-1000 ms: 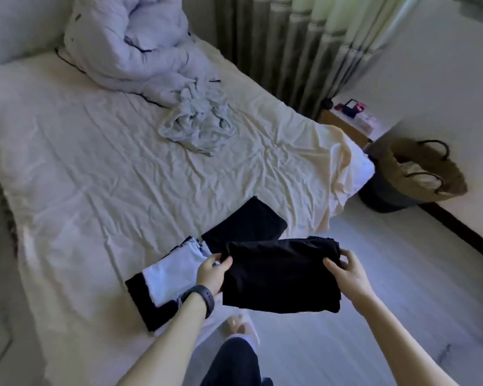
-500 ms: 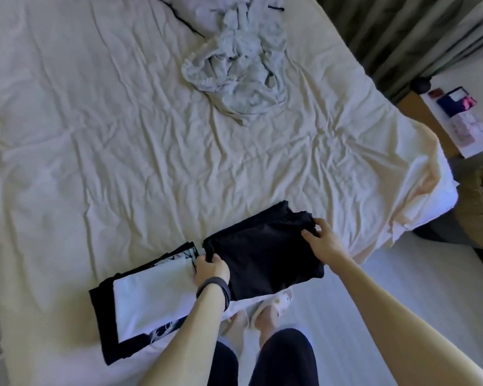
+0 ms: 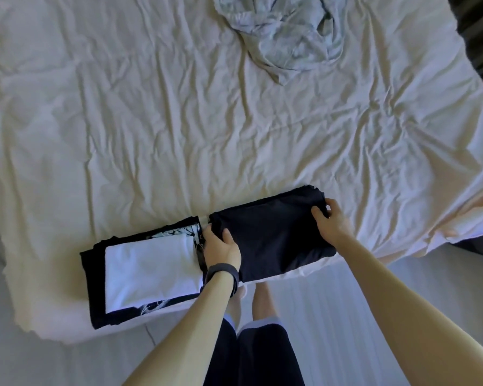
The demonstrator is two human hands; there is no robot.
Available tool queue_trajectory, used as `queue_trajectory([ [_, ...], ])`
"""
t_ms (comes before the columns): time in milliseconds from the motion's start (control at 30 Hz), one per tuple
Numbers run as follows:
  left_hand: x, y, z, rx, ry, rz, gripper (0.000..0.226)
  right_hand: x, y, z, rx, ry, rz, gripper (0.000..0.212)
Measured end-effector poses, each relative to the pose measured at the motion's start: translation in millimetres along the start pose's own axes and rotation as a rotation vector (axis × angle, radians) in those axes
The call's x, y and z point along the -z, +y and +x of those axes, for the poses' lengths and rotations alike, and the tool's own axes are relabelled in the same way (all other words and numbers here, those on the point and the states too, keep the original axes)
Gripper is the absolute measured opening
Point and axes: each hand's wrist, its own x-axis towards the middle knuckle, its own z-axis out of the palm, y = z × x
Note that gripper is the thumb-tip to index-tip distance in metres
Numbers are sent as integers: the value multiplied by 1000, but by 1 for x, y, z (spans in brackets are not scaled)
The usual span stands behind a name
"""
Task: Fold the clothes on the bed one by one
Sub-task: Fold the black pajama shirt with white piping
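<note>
A folded black garment (image 3: 273, 238) lies on the near edge of the bed (image 3: 151, 135). My left hand (image 3: 221, 247) grips its left end, thumb on top. My right hand (image 3: 331, 222) pinches its far right corner. Directly to the left lies a folded stack (image 3: 142, 271): a white garment on top of a black printed one. A crumpled pale grey garment (image 3: 285, 37) lies unfolded at the far side of the bed.
The wrinkled cream sheet covers the wide middle of the bed. The sheet's corner hangs off at the right (image 3: 457, 218). A dark curtain (image 3: 480, 32) shows at the top right. My legs stand on the pale floor (image 3: 346, 316) by the bed edge.
The black garment, held in the air a second ago, has come down onto the bed beside the white-topped stack. The camera has tilted down, so the duvet and basket have left view.
</note>
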Motion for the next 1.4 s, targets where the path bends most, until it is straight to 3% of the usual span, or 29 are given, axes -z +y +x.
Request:
queue_trajectory([
  [100, 3, 0, -4, -97, 89, -76, 41, 1, 4, 0, 5, 4, 74, 42],
  [233, -7, 0, 14, -86, 110, -108, 37, 0, 6, 10, 26, 0, 124, 40],
  [367, -21, -1, 26, -116, 83, -74, 55, -3, 7, 14, 59, 39, 72, 49],
  [433, -26, -7, 14, -295, 155, 37, 66, -6, 13, 2, 106, 145, -8, 59],
  [500, -32, -13, -4, -553, 257, 330, 74, -11, 18, -17, 260, 318, -139, 62],
  [600, -47, -18, -20, -851, 141, 611, 80, -24, 28, -31, 574, 442, -429, 58],
  [667, -59, -25, -12, -937, 36, 773, 84, -34, 34, -18, 690, 393, -575, 58],
  [800, -67, -42, 36, -901, 35, 910, 85, -49, 45, 24, 761, 306, -698, 59],
  [933, -66, -56, 71, -950, 14, 961, 85, -66, 63, 49, 795, 342, -685, 60],
  [1400, -84, -63, 92, -949, -27, 1010, 89, -89, 85, 72, 800, 344, -661, 63],
])
